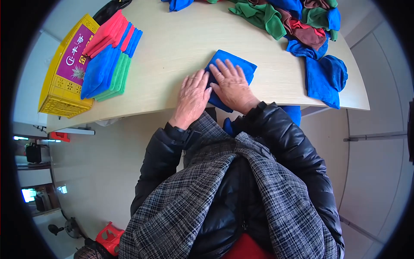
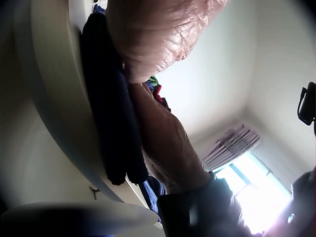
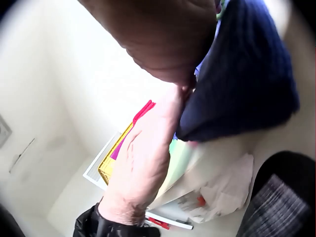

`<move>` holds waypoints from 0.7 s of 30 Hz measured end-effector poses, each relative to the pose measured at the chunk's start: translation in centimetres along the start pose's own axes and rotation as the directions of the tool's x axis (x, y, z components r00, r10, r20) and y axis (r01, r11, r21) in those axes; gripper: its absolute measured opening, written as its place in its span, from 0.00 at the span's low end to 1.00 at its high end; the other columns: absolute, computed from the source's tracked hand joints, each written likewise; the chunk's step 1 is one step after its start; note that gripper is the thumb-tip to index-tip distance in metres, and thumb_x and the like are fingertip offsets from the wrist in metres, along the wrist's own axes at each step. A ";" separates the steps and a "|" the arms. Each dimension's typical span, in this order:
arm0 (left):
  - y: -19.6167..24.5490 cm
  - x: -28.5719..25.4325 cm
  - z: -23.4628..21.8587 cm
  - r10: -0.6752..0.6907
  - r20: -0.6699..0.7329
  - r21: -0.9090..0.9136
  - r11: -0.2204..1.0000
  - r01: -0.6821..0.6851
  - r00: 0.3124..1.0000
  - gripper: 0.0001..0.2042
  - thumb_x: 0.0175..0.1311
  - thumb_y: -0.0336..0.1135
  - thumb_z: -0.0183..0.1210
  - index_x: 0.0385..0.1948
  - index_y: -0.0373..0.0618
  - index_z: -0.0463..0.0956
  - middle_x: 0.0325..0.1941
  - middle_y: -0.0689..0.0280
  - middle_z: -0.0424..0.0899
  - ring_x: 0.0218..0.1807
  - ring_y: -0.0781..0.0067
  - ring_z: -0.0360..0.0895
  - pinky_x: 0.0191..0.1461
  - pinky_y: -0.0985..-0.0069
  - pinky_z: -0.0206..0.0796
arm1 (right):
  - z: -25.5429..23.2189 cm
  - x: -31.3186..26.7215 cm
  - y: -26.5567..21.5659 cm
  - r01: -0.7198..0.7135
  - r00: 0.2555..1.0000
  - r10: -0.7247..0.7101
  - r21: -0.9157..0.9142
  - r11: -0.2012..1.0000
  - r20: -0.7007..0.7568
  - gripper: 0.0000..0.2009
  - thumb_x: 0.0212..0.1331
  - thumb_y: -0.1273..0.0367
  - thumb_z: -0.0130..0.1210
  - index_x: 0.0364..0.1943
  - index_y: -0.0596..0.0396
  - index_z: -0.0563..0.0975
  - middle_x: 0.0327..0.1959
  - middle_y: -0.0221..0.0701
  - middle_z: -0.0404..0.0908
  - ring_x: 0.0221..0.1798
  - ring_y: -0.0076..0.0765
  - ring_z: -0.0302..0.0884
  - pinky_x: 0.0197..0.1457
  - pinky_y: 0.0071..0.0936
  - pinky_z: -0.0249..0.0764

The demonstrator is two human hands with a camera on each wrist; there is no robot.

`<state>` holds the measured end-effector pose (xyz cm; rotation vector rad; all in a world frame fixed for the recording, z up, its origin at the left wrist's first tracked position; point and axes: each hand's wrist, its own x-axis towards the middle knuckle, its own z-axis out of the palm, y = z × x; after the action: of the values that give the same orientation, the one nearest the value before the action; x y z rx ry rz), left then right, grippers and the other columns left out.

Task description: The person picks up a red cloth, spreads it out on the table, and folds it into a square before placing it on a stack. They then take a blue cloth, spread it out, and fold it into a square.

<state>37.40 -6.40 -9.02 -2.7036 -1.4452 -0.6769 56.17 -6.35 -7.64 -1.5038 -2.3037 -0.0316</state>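
Note:
A folded blue cloth (image 1: 243, 65) lies at the table's near edge in the head view. My right hand (image 1: 233, 86) rests on it with fingers straight and spread. My left hand (image 1: 192, 96) lies along its left side, fingers extended, the fingertips touching the cloth. The two thumbs are close together. The left wrist view has the cloth (image 2: 111, 108) as a dark, thick folded edge, with the right hand (image 2: 165, 138) behind it. In the right wrist view the cloth (image 3: 242, 79) is beside the left hand (image 3: 143, 158).
Stacked red, blue and green folded cloths (image 1: 101, 71) lean by a yellow box (image 1: 64, 93) at the left. A heap of loose cloths (image 1: 297, 21) lies at the back right, with a crumpled blue cloth (image 1: 323, 80) at the right edge of the table (image 1: 172, 39).

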 end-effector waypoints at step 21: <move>0.8 0.1 0.4 0.108 -0.038 -0.016 0.994 -0.108 0.993 0.23 0.76 0.43 0.49 0.66 0.40 0.70 0.73 0.55 0.68 0.75 0.55 0.63 0.79 0.56 0.50 | -0.1 -4.5 -2.0 0.045 0.998 -0.046 0.029 0.999 0.051 0.43 0.60 0.50 0.62 0.74 0.58 0.59 0.77 0.46 0.57 0.80 0.55 0.51 0.81 0.53 0.46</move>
<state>38.22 -6.66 -9.16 -2.7428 -1.2803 -0.7331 56.00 -11.22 -8.65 -1.4542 -2.3687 0.0270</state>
